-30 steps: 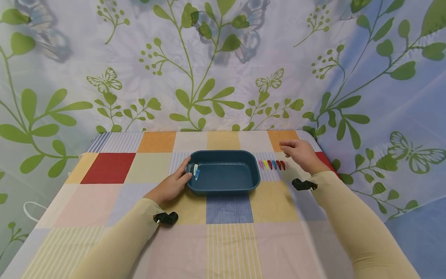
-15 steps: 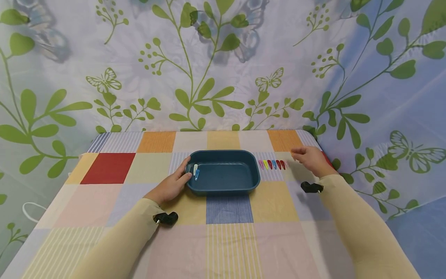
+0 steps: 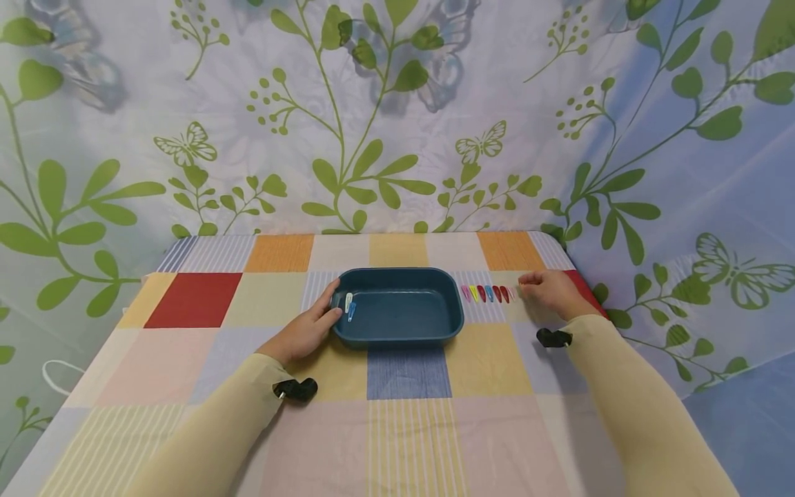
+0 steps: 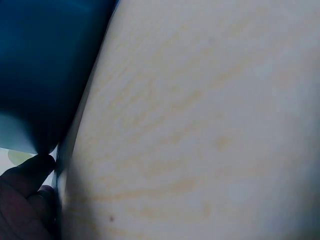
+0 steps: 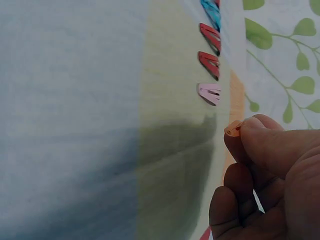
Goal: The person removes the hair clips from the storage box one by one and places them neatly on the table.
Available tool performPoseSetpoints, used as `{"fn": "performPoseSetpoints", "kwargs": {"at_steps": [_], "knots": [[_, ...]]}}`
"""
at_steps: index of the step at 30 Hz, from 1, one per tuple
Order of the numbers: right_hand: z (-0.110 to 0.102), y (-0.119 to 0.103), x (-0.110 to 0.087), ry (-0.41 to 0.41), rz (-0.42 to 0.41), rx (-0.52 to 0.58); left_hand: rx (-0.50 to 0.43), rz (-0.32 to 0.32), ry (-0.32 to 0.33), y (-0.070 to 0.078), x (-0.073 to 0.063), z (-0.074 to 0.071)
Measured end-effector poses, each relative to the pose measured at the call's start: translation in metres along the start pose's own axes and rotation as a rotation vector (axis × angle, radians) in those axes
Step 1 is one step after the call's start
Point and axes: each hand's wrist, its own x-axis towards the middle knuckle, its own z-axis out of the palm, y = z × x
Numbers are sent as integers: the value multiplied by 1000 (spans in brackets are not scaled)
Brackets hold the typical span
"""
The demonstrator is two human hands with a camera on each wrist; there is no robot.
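My right hand (image 3: 551, 293) pinches an orange snap hair clip (image 5: 233, 128) between thumb and forefinger, just above the cloth. It is just right of a row of snap hair clips. The row runs pink (image 3: 466, 293), yellow (image 3: 474, 293), red, blue (image 3: 488, 293), then red ones and a pale pink clip (image 5: 209, 94) at the right end. My left hand (image 3: 306, 331) grips the left end of a dark blue plastic basin (image 3: 397, 342), its thumb at the rim. Inside the basin, by its left wall, lie a white clip (image 3: 348, 301) and a blue clip (image 3: 352, 312).
A patchwork tablecloth (image 3: 410, 442) covers the table. Behind and to the right hangs a leaf-print curtain (image 3: 397, 200). A white loop (image 3: 59, 376) shows beyond the table's left edge.
My right hand has moved right and nearer to me with the orange hair clip, then lowered beside the end of the row. The left hand and the basin have stayed put.
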Motion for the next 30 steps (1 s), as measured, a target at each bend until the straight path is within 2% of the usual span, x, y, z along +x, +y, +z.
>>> {"fn": "performPoseSetpoints", "kwargs": {"at_steps": [11,23,30], "knots": [[8,3,7,-22,16,7,-6,11,0,-1,2,2],[14,5,11,2,-80,-53,-9,4,5,0,0,2],[15,3,11,-19,-82,-82,1,14,7,-1,1,2]]}}
